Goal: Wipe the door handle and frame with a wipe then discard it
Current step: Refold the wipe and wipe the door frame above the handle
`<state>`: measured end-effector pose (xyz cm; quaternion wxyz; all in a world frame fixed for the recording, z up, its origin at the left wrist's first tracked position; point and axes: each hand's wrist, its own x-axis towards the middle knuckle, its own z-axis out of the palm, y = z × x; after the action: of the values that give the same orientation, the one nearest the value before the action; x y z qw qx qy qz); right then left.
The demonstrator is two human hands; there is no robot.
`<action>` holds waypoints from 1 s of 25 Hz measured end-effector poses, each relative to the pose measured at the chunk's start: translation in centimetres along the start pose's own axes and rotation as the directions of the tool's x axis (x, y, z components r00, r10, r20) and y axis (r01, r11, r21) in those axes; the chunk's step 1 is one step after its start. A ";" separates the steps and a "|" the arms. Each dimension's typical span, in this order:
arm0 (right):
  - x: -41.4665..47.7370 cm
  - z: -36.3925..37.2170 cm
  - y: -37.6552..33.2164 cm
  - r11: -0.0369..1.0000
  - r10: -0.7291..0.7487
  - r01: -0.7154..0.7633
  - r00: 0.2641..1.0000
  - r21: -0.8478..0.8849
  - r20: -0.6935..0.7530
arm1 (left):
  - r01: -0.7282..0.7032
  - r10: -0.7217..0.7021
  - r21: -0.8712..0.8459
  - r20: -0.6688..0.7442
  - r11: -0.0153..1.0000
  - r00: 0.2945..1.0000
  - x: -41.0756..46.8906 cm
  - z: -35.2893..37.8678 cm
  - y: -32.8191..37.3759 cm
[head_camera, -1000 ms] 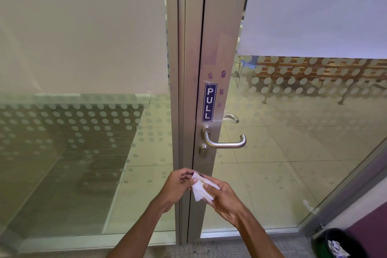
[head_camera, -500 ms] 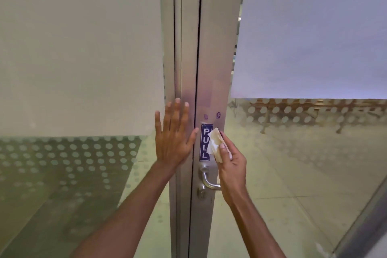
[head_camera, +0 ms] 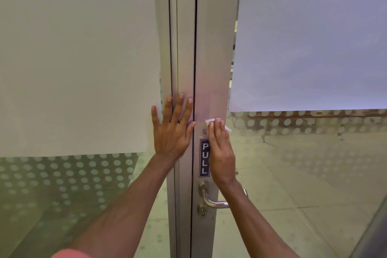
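A glass door with a brushed metal frame (head_camera: pixel 213 48) stands right in front of me. My right hand (head_camera: pixel 219 148) presses a white wipe (head_camera: pixel 209 121) flat against the frame, just above a dark blue PULL sticker (head_camera: pixel 204 158); only the wipe's edges peek out from under my fingers. My left hand (head_camera: pixel 171 132) lies flat with spread fingers on the fixed post left of the door gap. The silver lever handle (head_camera: pixel 211 200) sits below my right wrist, with a keyhole (head_camera: pixel 202 211) under it.
Frosted film covers the glass panes on both sides, the left pane (head_camera: pixel 79 58) and the right pane (head_camera: pixel 310 37), with dotted bands below. Through the clear lower glass I see a tiled floor (head_camera: pixel 293 174).
My right hand has slid the wipe upward along the frame, from beside the PULL sticker to above it. My left hand stays flat on the post. The view has moved closer.
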<state>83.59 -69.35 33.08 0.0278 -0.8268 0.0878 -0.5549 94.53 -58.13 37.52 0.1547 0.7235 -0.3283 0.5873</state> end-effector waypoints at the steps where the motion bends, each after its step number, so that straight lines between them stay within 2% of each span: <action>1: -0.8 0.7 0.1 0.999 -0.014 0.016 0.999 -0.028 0.047 | -0.002 0.002 -0.002 -0.010 1.000 1.000 0.0 0.0 0.0; 5: -2.9 1.5 1.3 0.993 -0.041 0.062 0.979 -0.103 0.200 | -0.008 0.007 -0.020 -0.031 1.000 0.999 -0.1 0.1 0.0; 9: -1.9 2.3 0.6 0.998 -0.008 0.021 0.975 -0.055 0.223 | 0.001 -0.002 -0.031 -0.026 1.000 1.000 0.0 0.1 0.1; 14: -3.1 2.4 1.3 0.980 -0.134 0.172 0.941 -0.099 0.311 | -0.008 0.006 -0.042 -0.032 0.999 0.999 0.0 0.0 -0.1; 18: -2.0 2.5 0.1 0.995 -0.042 0.064 0.963 -0.078 0.266 | -0.002 0.000 -0.052 -0.038 0.999 0.999 -0.1 0.2 0.0; 23: -3.1 2.8 0.3 0.982 -0.116 0.153 0.948 -0.107 0.295 | -0.008 0.006 -0.041 -0.045 0.999 0.999 -0.1 0.3 -0.1; 25: -2.4 3.0 0.0 0.986 -0.100 0.132 0.958 -0.104 0.267 | -0.009 0.007 -0.038 -0.051 0.999 0.999 -0.1 0.3 0.0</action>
<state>85.46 -69.08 29.74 -0.0433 -0.8966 0.0680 -0.4355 94.75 -58.27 37.33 0.1744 0.7038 -0.3386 0.5997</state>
